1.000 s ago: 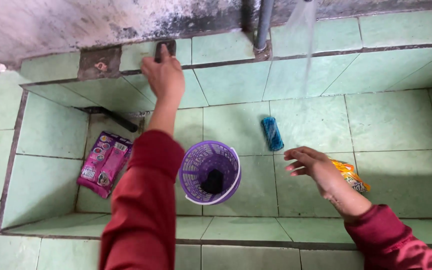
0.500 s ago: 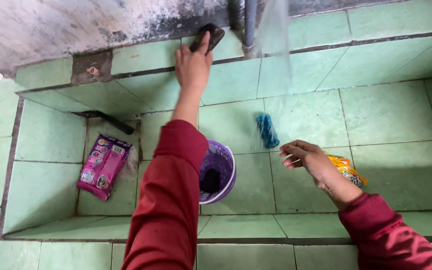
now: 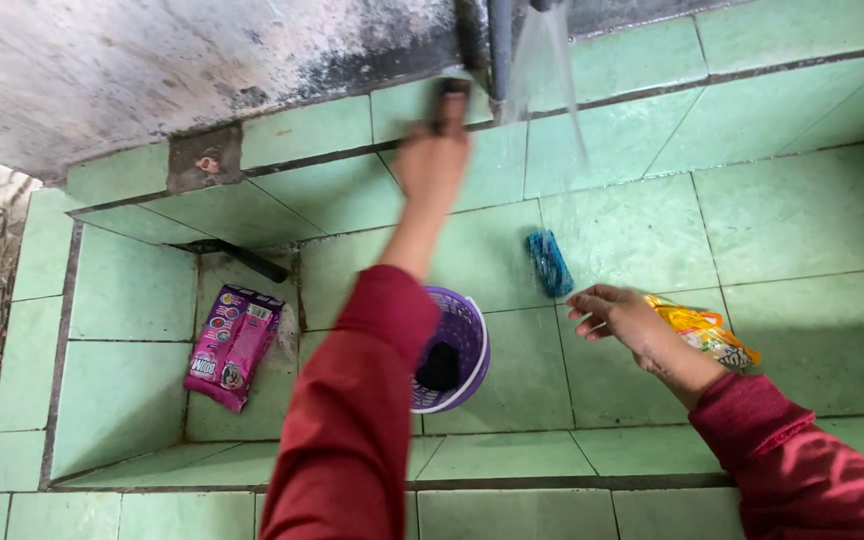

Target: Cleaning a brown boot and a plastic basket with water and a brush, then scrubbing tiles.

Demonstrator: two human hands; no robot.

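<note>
My left hand (image 3: 433,160) reaches far up to the tiled ledge, blurred, with its fingers closed on a small dark object (image 3: 449,100) beside a grey pipe (image 3: 500,50). Water (image 3: 552,70) streams down just right of that pipe. My right hand (image 3: 624,318) hovers low over the green tiled floor, fingers spread and holding nothing, next to a yellow-orange packet (image 3: 704,332). A blue brush (image 3: 549,263) lies just above that hand. Under my left sleeve stands a purple basket (image 3: 464,350) with something dark inside.
A pink-purple sachet (image 3: 232,345) lies at the left of the sunken green tiled basin (image 3: 802,220). A dark stick-like thing (image 3: 237,257) rests in the far left corner. A stained concrete wall (image 3: 152,60) rises behind the ledge.
My left hand has slid rightward along the ledge with the dark object, toward the pipe. My right hand has stayed near the packet. The view has shifted slightly.
</note>
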